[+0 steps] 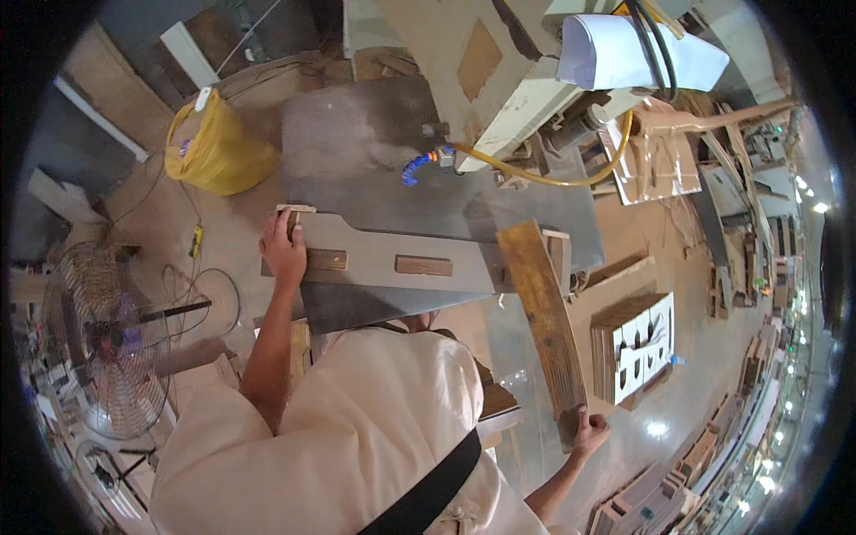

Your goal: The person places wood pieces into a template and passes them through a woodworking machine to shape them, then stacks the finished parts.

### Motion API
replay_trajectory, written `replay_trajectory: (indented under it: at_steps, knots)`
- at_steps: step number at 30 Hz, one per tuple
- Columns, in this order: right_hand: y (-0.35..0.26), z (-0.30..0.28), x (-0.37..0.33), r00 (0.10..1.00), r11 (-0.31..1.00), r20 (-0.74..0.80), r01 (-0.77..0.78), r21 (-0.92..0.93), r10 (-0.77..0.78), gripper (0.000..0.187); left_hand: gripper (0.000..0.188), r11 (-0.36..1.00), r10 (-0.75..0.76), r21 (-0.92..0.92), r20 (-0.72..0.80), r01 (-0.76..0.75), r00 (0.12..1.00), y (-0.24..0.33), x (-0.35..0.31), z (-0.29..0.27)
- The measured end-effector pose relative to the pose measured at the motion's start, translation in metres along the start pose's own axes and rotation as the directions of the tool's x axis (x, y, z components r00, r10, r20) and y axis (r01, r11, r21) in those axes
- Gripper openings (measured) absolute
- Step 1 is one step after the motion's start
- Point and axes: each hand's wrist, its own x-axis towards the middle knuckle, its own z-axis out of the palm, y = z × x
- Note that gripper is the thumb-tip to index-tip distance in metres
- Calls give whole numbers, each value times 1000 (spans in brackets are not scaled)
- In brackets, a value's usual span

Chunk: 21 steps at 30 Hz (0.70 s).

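A long grey board (pixel 370 256) with a curved cutout along its far edge lies across a dark metal machine table (pixel 357 134). Two wooden blocks, a left one (pixel 327 259) and a right one (pixel 423 266), sit on its face. My left hand (pixel 283 254) is closed at the board's left end, fingers over a small block there. To my right, a long, slightly curved brown wooden plank (pixel 546 325) rests its far end by the table's right side. My right hand (pixel 590 432) grips the plank's near end between thumb and fingers.
Over the table hangs a machine body (pixel 508 107) with a yellow hose (pixel 553 181) and a blue jointed nozzle (pixel 415 167). A yellow bag (pixel 227 156) and a standing fan (pixel 111 348) are on the left. A stack of cut panels (pixel 635 348) stands at right.
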Motion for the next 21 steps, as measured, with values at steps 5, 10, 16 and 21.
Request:
replay_trajectory:
  at_steps: [5, 10, 16, 21]
  knots:
    - [-65, 69, 86, 922, 947, 218, 318, 45, -320, 55, 42, 979, -191, 77, 53, 186, 980, 28, 7, -6]
    - [-169, 154, 139, 790, 851, 343, 523, 58, -509, 59, 57, 870, -483, -81, 60, 487, 873, 34, 10, -11]
    - [-255, 230, 167, 588, 684, 424, 722, 110, -689, 57, 54, 961, -270, -72, -43, 266, 962, 22, -13, 3]
    - [-279, 255, 189, 460, 650, 595, 747, 141, -659, 60, 58, 968, -250, 10, -47, 251, 967, 23, -12, 8]
